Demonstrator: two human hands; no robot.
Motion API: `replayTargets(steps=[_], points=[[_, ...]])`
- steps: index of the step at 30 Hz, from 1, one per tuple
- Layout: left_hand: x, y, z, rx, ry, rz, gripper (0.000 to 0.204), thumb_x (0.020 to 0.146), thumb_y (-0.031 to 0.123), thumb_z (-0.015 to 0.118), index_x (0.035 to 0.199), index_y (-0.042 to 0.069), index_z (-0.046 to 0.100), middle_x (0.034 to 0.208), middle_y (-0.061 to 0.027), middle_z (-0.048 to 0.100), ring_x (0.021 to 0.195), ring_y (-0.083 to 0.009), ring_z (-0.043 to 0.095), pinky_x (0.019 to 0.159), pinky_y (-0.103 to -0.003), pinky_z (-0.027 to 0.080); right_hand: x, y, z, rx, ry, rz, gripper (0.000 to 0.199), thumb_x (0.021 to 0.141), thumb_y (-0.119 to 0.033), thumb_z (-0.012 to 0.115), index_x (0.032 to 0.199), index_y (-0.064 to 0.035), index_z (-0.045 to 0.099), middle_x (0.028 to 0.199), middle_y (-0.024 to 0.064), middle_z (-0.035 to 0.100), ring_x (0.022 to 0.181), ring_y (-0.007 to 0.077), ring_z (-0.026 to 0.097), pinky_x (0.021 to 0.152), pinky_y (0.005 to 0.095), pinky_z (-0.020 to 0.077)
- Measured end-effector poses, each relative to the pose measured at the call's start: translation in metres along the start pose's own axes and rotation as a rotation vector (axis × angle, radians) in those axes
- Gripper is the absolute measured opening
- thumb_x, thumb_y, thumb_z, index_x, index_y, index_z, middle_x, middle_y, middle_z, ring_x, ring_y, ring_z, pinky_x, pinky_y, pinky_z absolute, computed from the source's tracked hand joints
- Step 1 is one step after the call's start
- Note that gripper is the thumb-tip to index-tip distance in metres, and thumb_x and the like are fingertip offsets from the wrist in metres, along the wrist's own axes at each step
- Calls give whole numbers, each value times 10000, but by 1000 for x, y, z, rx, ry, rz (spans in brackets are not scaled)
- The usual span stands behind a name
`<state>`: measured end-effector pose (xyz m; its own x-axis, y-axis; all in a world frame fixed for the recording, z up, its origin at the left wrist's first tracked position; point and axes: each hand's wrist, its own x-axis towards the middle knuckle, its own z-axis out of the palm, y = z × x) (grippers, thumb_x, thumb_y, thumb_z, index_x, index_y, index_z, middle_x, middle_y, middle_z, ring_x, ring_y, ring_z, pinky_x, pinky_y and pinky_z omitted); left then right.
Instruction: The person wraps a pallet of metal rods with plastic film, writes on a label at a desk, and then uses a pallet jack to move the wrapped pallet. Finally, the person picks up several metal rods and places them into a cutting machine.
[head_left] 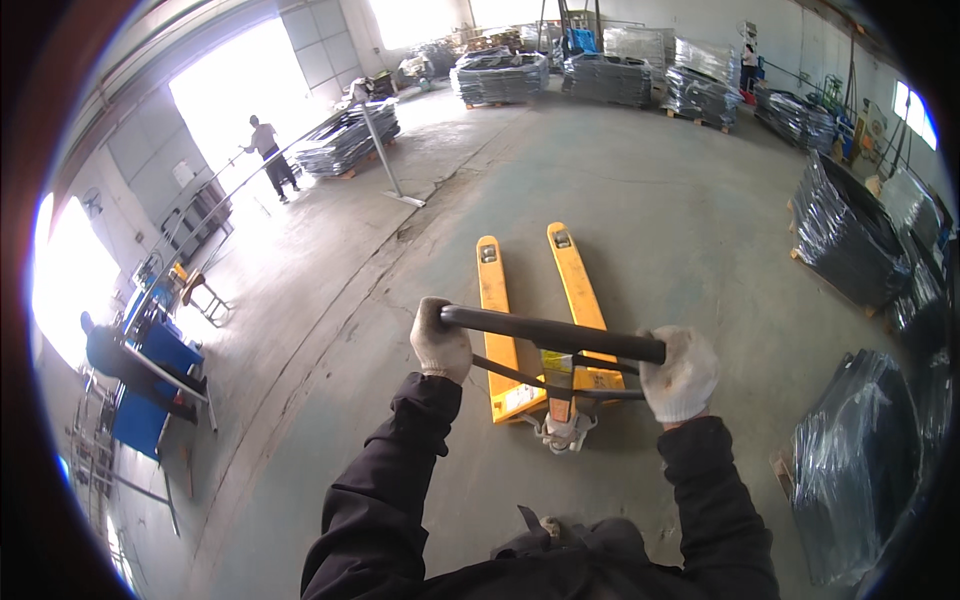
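In front of me stands a yellow pallet jack (494, 290), its two forks pointing away over the floor with nothing on them. Its black handle (550, 328) runs crosswise before my body. My left hand (440, 342), in a white knit glove, is closed round the left end of the handle. At the right end my right hand (680, 374), gloved the same way, grips the handle too. The fingertips of both hands are partly hidden. Below the handle sits the jack's base with its steering wheels (565, 432).
Wrapped pallet stacks line the right side (850, 235), with another dark wrapped stack (860, 460) nearer me. More stacks (500, 77) stand at the back. A metal post (380, 150) rises left of centre. One person (268, 150) stands by the bright doorway, another (125, 355) at a blue bench.
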<state>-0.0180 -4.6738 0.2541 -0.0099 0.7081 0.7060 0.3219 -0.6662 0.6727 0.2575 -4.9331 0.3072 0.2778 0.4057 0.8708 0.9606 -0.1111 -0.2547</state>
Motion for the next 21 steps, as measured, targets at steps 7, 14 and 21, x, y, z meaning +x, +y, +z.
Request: replayTargets(steps=[7, 14, 21], points=[[104, -72, 181, 33, 2, 4, 202, 970, -59, 750, 1133, 53, 712, 933, -169, 723, 846, -326, 750, 802, -434, 606, 135, 174, 210, 123, 68, 47, 224, 951, -203, 971, 889, -148, 763, 842, 73, 736, 748, 344, 751, 691, 465, 591], [219, -143, 318, 124, 17, -5, 139, 1029, 22, 798, 1115, 44, 691, 900, -162, 709, 789, -325, 724, 770, -428, 595, 285, 290, 433, 291, 34, -58, 294, 960, -200, 1000, 892, -145, 720, 832, 71, 728, 688, 302, 734, 627, 418, 573], [341, -280, 416, -79, 234, -53, 195, 1006, -83, 763, 1133, 39, 679, 936, -74, 646, 874, -178, 661, 827, -349, 566, 415, 323, 679, 515, -110, -92, 311, 969, -247, 992, 912, -136, 707, 830, 78, 704, 689, 316, 725, 630, 449, 576]])
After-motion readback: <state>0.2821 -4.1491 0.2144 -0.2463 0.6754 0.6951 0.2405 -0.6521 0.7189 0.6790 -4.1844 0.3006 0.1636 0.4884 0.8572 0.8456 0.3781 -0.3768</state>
